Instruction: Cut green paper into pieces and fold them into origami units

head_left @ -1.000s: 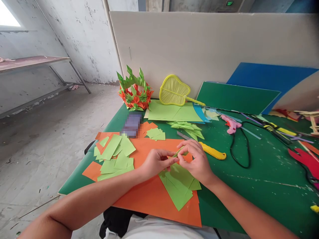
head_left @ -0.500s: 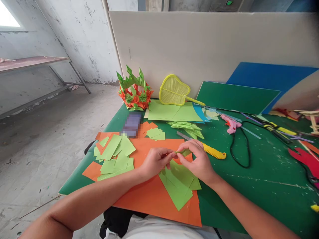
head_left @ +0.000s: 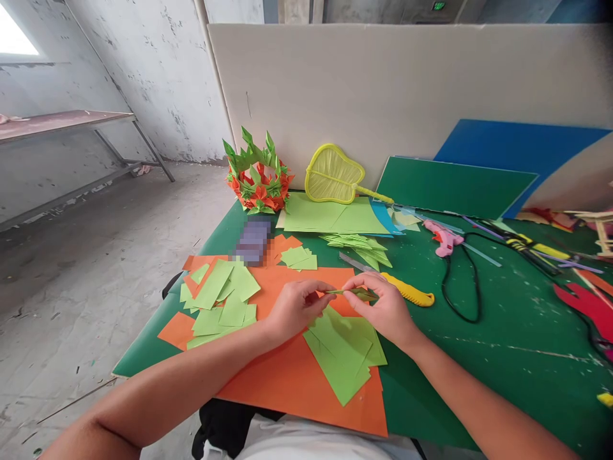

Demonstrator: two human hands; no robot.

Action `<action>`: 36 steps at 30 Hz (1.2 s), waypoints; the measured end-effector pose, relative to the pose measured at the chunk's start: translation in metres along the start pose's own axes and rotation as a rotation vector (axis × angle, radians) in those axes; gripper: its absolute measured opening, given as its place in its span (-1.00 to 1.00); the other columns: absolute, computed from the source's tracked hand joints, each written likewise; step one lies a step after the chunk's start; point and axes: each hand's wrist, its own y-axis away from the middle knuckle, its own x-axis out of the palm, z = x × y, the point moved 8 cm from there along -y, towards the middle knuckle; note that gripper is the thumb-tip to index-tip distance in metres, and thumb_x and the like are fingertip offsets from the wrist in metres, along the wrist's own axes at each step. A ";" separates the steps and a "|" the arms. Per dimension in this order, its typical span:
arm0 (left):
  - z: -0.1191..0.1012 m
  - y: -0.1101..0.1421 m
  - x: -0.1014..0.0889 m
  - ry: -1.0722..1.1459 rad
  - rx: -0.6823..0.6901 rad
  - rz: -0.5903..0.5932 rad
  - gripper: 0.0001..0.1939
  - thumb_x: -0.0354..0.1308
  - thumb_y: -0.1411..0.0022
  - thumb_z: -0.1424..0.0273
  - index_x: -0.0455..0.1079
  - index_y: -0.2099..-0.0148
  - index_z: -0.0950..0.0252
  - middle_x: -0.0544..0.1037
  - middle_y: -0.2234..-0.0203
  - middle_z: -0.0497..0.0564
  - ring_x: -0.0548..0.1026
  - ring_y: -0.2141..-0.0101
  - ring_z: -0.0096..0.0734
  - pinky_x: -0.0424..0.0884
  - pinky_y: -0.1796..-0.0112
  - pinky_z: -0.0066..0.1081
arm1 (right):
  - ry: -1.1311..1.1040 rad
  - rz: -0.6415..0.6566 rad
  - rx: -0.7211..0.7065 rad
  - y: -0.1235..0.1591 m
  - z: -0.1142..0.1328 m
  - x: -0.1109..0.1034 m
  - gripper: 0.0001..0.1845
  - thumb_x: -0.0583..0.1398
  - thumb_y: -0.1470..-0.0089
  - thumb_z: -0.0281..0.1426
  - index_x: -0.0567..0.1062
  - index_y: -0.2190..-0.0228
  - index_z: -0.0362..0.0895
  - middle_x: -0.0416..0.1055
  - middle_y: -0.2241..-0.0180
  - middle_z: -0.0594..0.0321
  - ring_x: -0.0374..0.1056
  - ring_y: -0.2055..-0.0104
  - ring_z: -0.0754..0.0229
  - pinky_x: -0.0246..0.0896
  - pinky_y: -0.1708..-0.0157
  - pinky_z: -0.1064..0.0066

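Note:
Between my two hands is a small folded green paper piece (head_left: pixel 360 294), seen nearly edge-on and partly covered by fingers. My left hand (head_left: pixel 301 308) pinches its left end. My right hand (head_left: pixel 381 305) grips the other end between thumb and fingers. Just below lie loose green paper sheets (head_left: pixel 342 358) on a large orange sheet (head_left: pixel 287 383). More cut green pieces (head_left: pixel 220 287) are scattered by my left forearm. A yellow-handled utility knife (head_left: pixel 408 291) rests close to my right hand, and a stack of folded green pieces (head_left: pixel 361 244) is behind it.
An orange and green paper crown (head_left: pixel 260 182) stands at the back left near a blurred purple object (head_left: pixel 253 239). Behind the papers are a yellow fan (head_left: pixel 335 172) and green sheets (head_left: pixel 325 214). A pink glue gun (head_left: pixel 444 238) with its cord and red pliers-like handles (head_left: pixel 587 310) lie right.
The folded green piece is now turned flatter and more edge-on between my fingers, with more of it showing. My hands have barely shifted.

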 end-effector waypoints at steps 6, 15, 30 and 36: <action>0.008 0.001 0.006 0.176 -0.100 0.051 -0.80 0.15 -0.20 0.28 0.43 0.28 0.34 0.46 0.60 -0.08 0.44 0.63 -0.56 0.32 0.60 -0.59 | -0.015 0.016 -0.017 0.001 0.002 0.004 -0.96 0.19 -0.05 -0.42 0.46 0.43 -0.05 0.46 0.39 0.27 0.35 0.26 0.14 0.27 0.23 0.28; 0.014 0.001 0.014 0.486 -0.291 0.152 -0.69 0.22 -0.13 0.18 0.35 0.32 0.36 0.52 0.46 0.02 0.41 0.61 -0.59 0.30 0.61 -0.58 | -0.001 0.014 -0.061 0.002 0.009 0.001 -0.94 0.19 -0.05 -0.43 0.47 0.43 -0.04 0.45 0.41 0.25 0.34 0.26 0.13 0.28 0.26 0.27; 0.003 0.002 0.015 0.229 -0.166 0.291 -0.62 0.20 -0.14 0.08 0.36 0.34 0.34 0.46 0.50 -0.05 0.34 0.57 -0.60 0.24 0.58 -0.58 | 0.042 0.128 -0.205 0.003 0.021 0.008 -0.95 0.20 -0.13 -0.36 0.48 0.38 -0.01 0.49 0.37 0.25 0.38 0.24 0.10 0.17 0.09 0.15; 0.011 0.001 0.015 0.479 -0.289 0.184 -0.57 0.22 -0.12 0.04 0.33 0.34 0.35 0.49 0.45 -0.02 0.33 0.59 -0.64 0.25 0.59 -0.59 | -0.202 -0.064 0.018 -0.001 -0.007 -0.005 -0.47 0.33 0.06 -0.21 0.30 0.06 0.01 0.35 0.06 0.16 0.32 0.06 0.08 0.23 0.02 0.17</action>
